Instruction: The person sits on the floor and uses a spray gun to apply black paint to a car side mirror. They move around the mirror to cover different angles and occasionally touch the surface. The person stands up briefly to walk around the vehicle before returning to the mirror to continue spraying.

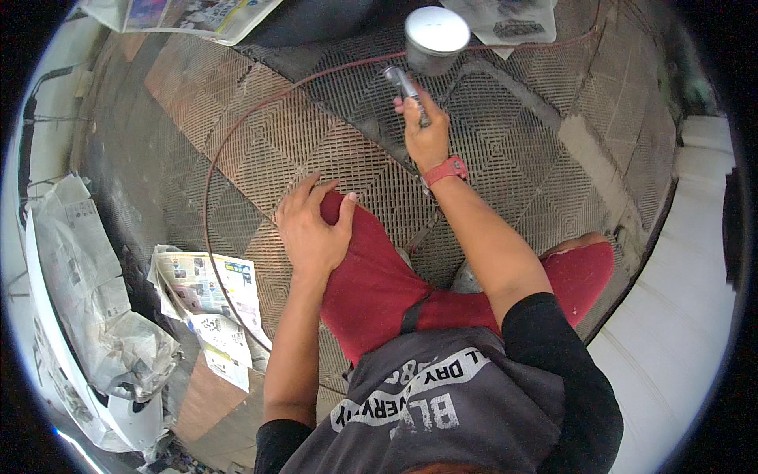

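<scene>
My right hand [427,134] reaches forward over the floor mats, fingers wrapped round a slim silver-and-black hand tool [404,87]. Its exact kind is too small to make out. Just beyond the tool's tip stands a round can [437,35] with a pale, shiny top. On my bent left knee, clothed in red, my left hand [312,225] lies with its fingers spread and nothing in them.
A thin red hose [229,142] curves across the slotted floor mats [316,150]. Newspaper sheets [225,292] lie at the left, near a white paper-covered vehicle part [87,276]. More newspaper [213,17] shows at the far left. A white panel [655,316] borders the right side.
</scene>
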{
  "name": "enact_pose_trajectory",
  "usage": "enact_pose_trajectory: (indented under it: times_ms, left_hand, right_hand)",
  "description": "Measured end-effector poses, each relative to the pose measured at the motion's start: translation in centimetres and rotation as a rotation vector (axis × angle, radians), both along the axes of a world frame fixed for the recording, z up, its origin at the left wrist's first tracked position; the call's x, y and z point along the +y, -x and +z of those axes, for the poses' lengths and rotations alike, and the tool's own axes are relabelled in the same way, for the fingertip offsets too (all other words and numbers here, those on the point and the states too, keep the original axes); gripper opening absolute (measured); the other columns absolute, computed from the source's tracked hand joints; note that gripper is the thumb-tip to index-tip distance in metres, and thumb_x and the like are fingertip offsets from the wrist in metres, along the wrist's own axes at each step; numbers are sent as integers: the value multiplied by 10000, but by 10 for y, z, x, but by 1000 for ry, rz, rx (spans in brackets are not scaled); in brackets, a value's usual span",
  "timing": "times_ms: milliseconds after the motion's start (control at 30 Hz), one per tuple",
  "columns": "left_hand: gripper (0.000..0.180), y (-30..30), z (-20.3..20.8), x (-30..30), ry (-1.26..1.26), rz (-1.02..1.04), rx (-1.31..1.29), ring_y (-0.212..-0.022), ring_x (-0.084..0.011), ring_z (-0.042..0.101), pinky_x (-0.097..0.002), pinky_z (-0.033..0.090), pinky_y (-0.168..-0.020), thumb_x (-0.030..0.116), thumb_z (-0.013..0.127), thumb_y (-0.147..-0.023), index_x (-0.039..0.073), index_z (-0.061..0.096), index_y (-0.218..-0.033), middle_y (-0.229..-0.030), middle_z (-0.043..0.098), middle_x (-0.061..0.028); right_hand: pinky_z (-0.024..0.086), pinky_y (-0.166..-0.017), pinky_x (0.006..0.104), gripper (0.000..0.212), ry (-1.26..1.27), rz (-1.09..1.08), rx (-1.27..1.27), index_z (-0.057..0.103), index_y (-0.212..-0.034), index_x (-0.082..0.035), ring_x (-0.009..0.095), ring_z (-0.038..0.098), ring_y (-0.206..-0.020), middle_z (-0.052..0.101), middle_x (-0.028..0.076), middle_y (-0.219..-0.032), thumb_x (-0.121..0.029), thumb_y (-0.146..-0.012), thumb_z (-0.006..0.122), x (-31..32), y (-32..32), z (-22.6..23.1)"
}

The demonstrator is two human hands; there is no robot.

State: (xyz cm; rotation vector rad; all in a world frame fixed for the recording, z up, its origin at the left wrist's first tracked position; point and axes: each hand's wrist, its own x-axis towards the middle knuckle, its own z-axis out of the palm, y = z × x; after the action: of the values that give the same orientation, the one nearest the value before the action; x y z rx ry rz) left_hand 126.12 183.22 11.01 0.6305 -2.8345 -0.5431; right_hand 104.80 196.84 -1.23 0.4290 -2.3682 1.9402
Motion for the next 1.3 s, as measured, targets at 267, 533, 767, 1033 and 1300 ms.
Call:
enact_pose_trajectory:
  times_ms: [267,533,767,1033,1300]
  left_hand:
    - [337,1,12,10,-1,-26,-69,-1344,-386,659,-502,442,-1185,307,783,-988,108,805,-1259,-1441,725,-156]
    - [308,-15,19,15,-45,-41,-49,-1325,-402,663,-506,450,-1179,244,758,-986,77,793,-1243,-1424,735,-165]
    - [319,-20,27,24,-3,-57,-88,-1352,-417,647,-509,438,-1201,239,719,-1016,55,779,-1270,-1424,724,-202]
    - [308,-9,27,35,1,-43,-97,-1334,-416,655,-506,446,-1190,242,733,-1014,60,785,-1258,-1414,730,-202]
    - [312,11,17,38,23,-38,-130,-1349,-397,648,-508,438,-1197,286,761,-1010,93,795,-1253,-1416,737,-162]
  right_hand:
    - [507,-519,269,540,363,176,-584,755,-1297,-39,91,699,-715,796,57,-941,-508,-1167,521,7,6,5]
    - [518,-511,291,589,394,29,-455,763,-1228,-23,127,704,-677,793,64,-870,-538,-1169,482,59,90,-8]
    - [527,-516,311,593,380,-214,-346,749,-1163,-4,155,728,-692,777,83,-853,-552,-1153,522,99,184,5]
    - [507,-497,293,580,264,-131,-333,727,-1121,2,132,697,-657,752,69,-835,-546,-1152,541,129,176,52]
    - [475,-484,259,593,256,210,-299,770,-1292,-13,72,633,-606,790,48,-878,-538,-1152,534,130,65,106]
